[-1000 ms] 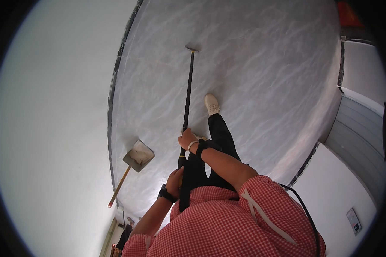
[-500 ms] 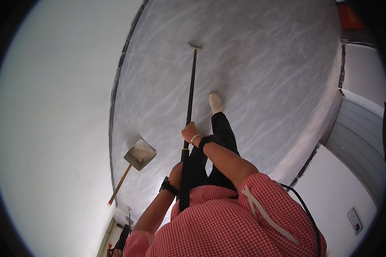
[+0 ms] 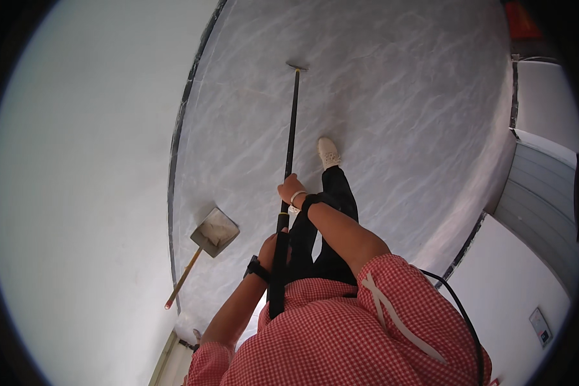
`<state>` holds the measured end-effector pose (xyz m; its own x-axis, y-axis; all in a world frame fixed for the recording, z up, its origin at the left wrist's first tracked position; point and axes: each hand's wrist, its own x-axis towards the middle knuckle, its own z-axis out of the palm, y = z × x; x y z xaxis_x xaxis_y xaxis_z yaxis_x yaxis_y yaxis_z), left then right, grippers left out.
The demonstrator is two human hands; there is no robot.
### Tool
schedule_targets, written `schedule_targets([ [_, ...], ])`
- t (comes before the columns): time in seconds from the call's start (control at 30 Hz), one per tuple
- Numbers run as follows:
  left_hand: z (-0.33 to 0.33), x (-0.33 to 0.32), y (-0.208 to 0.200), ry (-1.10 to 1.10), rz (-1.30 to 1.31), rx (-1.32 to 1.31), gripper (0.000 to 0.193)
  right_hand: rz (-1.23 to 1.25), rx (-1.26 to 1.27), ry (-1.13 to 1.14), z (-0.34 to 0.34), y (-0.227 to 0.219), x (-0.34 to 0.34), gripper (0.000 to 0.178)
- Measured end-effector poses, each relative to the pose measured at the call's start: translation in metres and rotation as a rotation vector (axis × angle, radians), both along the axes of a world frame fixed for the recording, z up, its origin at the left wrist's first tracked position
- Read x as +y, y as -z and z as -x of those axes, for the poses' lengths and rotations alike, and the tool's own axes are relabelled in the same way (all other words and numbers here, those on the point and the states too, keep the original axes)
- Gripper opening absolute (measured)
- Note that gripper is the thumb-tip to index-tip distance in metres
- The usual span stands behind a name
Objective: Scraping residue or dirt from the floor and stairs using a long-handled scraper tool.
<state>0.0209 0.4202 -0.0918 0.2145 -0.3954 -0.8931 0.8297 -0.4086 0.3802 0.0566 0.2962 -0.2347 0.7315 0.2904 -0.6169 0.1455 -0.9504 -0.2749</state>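
A long black pole (image 3: 293,122) slants away from my body over the grey floor, and a narrow flat head (image 3: 297,67) at its far end meets the floor. Bent low and thin, that head does not show whether it is a blade or a brush. My right hand (image 3: 291,188) is closed around the middle of the pole. Nearer my waist, my left hand (image 3: 267,248) grips the thicker part of the pole, which partly hides its fingers. A grey dustpan (image 3: 217,233) with a yellow-brown stick handle (image 3: 184,278) lies on the floor to the left.
A white wall (image 3: 96,193) with a dark skirting strip (image 3: 174,148) runs along the left. My light shoe (image 3: 329,153) stands on the marbled floor (image 3: 399,96). On the right are a grey panelled surface (image 3: 537,193) and a white wall with a small framed plate (image 3: 540,327).
Both hands and the near part of the pole sit slightly farther forward and to the right. The grip stays the same. The dustpan shifts slightly right in the picture along with the surroundings.
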Motion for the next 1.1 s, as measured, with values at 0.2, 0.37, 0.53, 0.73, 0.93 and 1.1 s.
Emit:
schedule_targets([
  [0.2,0.015,0.014,-0.030,0.690,0.063,-0.742,0.015,-0.093,0.004,0.056,0.027,-0.015,0.018,0.015],
  [0.37,0.029,0.075,-0.052,0.794,0.126,-0.669,0.019,-0.246,0.165,0.375,0.049,-0.066,0.063,0.020],
  [0.53,0.007,0.064,-0.075,-0.019,-0.210,0.368,0.022,-0.636,0.402,1.221,0.053,-0.075,0.071,0.039],
  [0.73,-0.014,0.052,-0.039,0.489,0.001,-0.077,0.022,-0.696,0.283,1.488,0.045,-0.069,0.026,0.042],
  [0.93,-0.043,-0.052,-0.020,0.926,0.208,-0.506,0.021,-0.502,0.073,1.527,0.022,-0.046,-0.060,0.034],
  [1.1,-0.067,-0.150,-0.019,0.194,-0.162,0.214,0.022,-0.333,0.042,1.257,-0.010,-0.033,-0.150,0.026],
])
